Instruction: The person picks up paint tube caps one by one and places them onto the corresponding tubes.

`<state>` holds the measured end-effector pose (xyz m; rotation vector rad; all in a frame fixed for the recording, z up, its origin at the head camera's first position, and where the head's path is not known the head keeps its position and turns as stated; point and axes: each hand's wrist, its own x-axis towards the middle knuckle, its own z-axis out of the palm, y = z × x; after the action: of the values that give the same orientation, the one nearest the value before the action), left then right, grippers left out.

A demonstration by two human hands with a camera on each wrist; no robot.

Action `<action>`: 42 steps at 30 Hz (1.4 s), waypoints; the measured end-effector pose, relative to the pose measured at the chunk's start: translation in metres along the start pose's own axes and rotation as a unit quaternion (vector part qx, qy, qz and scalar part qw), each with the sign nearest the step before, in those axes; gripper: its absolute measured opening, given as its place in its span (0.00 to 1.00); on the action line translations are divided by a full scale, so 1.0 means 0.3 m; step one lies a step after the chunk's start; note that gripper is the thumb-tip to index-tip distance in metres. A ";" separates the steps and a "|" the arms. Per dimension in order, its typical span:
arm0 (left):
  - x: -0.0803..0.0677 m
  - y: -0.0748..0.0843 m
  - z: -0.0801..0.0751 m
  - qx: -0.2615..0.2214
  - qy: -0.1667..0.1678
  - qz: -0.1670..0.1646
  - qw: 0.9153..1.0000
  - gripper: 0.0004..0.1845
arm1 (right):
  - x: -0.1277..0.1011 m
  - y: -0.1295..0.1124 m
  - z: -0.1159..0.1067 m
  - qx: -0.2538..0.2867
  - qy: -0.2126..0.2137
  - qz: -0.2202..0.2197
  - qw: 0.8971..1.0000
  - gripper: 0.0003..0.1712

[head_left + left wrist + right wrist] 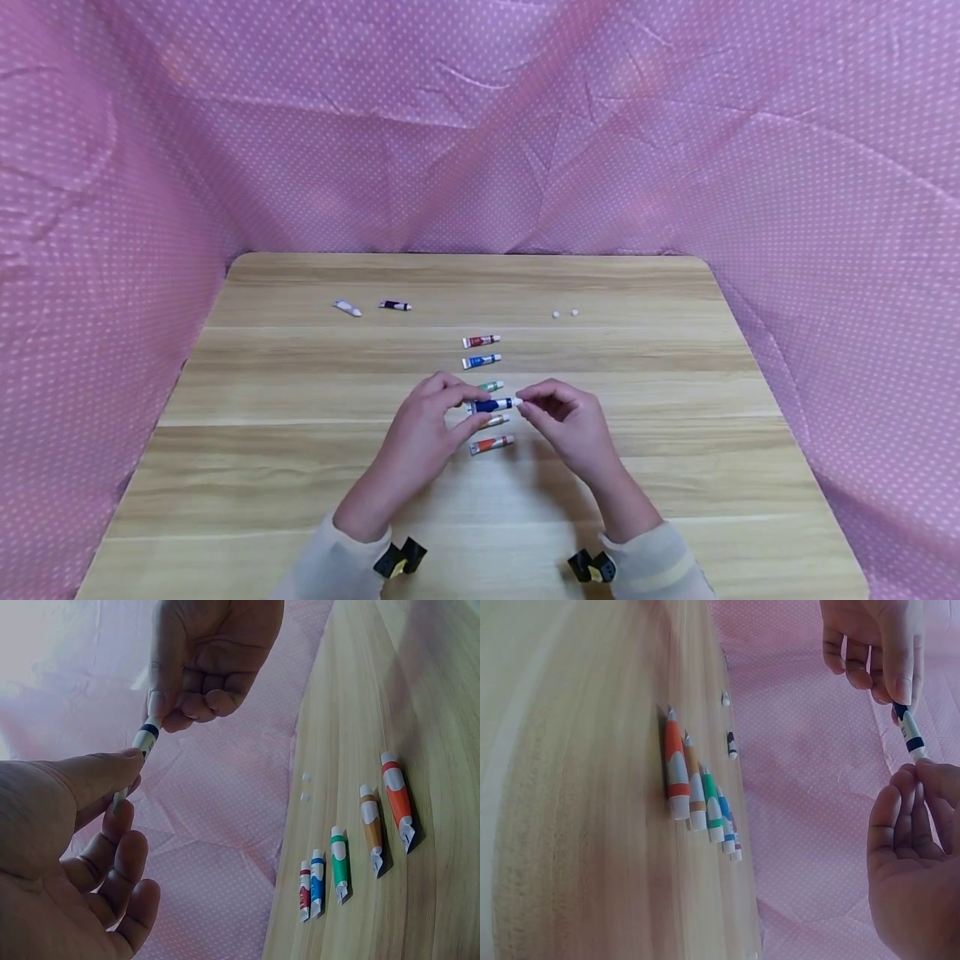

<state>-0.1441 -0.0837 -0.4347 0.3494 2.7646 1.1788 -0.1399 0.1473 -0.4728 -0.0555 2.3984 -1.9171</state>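
Pinching dark-blue paint tube (491,406), left hand (427,433) body, right hand (566,425) cap, labels unreadable

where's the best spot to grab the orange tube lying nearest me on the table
Pinch the orange tube across its round body near the middle, thumb and forefinger on its two long sides, coming straight down from above. It lies flat and apart from the brown tube beside it, so fingers should fit on both sides. The crimped tail looks flat and thin, and the cap end narrow, so both probably give less purchase.
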 end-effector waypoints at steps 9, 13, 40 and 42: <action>0.007 0.006 0.012 -0.010 0.007 0.005 1.000 0.13 | 0.012 0.008 -0.005 -0.013 -0.019 0.039 0.999 0.07; 0.011 0.009 0.017 -0.014 0.011 0.009 1.000 0.13 | 0.021 0.003 -0.001 -0.015 -0.029 0.050 0.998 0.11; 0.008 0.003 0.054 -0.015 0.007 -0.010 1.000 0.13 | 0.015 0.029 -0.059 -0.026 -0.062 -0.017 0.998 0.11; 0.008 0.004 0.058 -0.018 0.005 -0.009 1.000 0.13 | 0.014 0.031 -0.060 -0.032 -0.058 -0.016 0.998 0.09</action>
<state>-0.1429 -0.0702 -0.4458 0.3160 2.7467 1.2272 -0.1454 0.1666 -0.4781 -0.2041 2.3961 -1.7967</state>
